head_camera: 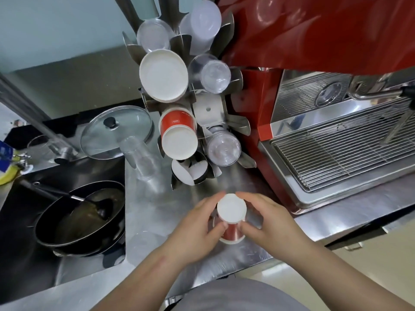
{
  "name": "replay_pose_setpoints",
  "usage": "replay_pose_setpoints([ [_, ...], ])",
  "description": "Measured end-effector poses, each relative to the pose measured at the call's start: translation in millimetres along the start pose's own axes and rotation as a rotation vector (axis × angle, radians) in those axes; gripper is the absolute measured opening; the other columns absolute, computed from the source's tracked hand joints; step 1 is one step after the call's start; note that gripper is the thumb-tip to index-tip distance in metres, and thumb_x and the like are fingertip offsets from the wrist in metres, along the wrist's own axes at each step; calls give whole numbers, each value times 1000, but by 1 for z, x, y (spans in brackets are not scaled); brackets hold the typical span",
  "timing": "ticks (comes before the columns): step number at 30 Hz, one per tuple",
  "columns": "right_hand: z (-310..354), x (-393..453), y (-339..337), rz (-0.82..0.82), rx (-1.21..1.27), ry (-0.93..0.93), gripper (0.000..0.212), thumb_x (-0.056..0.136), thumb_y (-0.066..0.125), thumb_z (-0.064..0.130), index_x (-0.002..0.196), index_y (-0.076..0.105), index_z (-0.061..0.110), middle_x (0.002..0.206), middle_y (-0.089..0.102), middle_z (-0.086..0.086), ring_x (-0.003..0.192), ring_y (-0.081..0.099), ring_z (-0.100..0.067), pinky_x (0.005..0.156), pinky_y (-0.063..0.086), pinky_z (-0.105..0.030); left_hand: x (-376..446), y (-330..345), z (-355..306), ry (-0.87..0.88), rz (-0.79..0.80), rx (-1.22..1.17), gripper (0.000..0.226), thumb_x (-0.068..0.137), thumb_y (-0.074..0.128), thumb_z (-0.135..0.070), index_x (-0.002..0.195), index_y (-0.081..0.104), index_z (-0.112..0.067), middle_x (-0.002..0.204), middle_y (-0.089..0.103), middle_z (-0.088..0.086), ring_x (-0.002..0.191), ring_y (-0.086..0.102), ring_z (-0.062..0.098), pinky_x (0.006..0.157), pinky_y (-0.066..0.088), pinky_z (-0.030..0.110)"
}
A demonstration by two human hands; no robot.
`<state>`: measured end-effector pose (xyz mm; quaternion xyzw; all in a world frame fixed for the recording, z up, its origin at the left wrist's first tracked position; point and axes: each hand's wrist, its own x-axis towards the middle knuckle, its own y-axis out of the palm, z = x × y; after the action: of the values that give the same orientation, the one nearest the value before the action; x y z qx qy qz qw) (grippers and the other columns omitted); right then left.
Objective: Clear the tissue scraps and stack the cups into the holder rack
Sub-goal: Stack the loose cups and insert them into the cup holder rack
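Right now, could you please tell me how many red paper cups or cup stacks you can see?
2: one red cup upside down between both hands at the counter edge, and one red stack in the rack. Nested cups inside may be hidden.

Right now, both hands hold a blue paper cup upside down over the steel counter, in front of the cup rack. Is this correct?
Not quite: the cup is red with a white base, not blue. The head view shows the left hand and right hand holding it upside down over the steel counter, before the rack.

Red cup (pixel 231 230) body mostly hidden behind left hand (pixel 197 230) and right hand (pixel 265 223), espresso machine (pixel 325 63) cut off right, holder rack (pixel 208 113) base probably behind cups.
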<state>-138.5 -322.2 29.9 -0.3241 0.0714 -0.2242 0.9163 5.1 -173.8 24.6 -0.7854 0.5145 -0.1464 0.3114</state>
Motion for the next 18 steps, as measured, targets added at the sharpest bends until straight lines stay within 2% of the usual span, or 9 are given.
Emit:
replay_pose_setpoints([
  [3, -1, 1, -2, 27, -15, 9, 58, 77, 70, 29, 131, 48, 34, 128, 55, 15, 116, 49, 5, 99, 40, -16, -2, 5, -1, -39, -23, -23, 64, 89, 59, -31, 146, 32, -37, 143, 43, -13, 130, 44, 1, 107, 42, 33],
  [6, 2, 2, -4, 76, -20, 27, 68, 75, 72, 28, 135, 41, 34, 133, 48, 15, 119, 43, 6, 102, 35, -14, -3, 12, 6, -107, -18, -11, 79, 81, 62, -37, 149, 22, -41, 148, 41, -12, 134, 41, 3, 109, 40, 36],
  [8, 4, 4, -5, 125, -6, 34, 80, 73, 74, 30, 142, 32, 35, 137, 40, 17, 123, 36, 8, 101, 26, -4, -5, 19, 12, -144, -7, -27, 86, 77, 62, -40, 150, 17, -41, 149, 41, -14, 137, 39, 5, 109, 40, 40],
  [11, 9, 9, -5, 160, 7, 27, 92, 72, 75, 33, 146, 22, 38, 136, 34, 19, 125, 32, 9, 97, 18, 2, -9, 29, 18, -178, 2, -112, 81, 75, 66, -34, 145, 26, -45, 141, 49, -15, 130, 47, 5, 106, 44, 39],
  [15, 11, 11, -1, 157, -32, -6, 84, 74, 75, 27, 144, 31, 34, 134, 41, 16, 123, 40, 3, 93, 18, 6, -9, 42, 29, -231, -4, -141, 71, 73, 70, -37, 136, 39, -43, 126, 58, -7, 118, 59, 15, 97, 50, 42],
  [18, 5, 3, 0, 142, -17, -28, 73, 72, 76, 24, 136, 43, 35, 133, 47, 19, 120, 45, 2, 94, 26, 2, -7, 48, 29, -249, -9, -71, 67, 68, 72, -43, 130, 46, -36, 121, 57, -8, 115, 57, 12, 96, 50, 34],
])
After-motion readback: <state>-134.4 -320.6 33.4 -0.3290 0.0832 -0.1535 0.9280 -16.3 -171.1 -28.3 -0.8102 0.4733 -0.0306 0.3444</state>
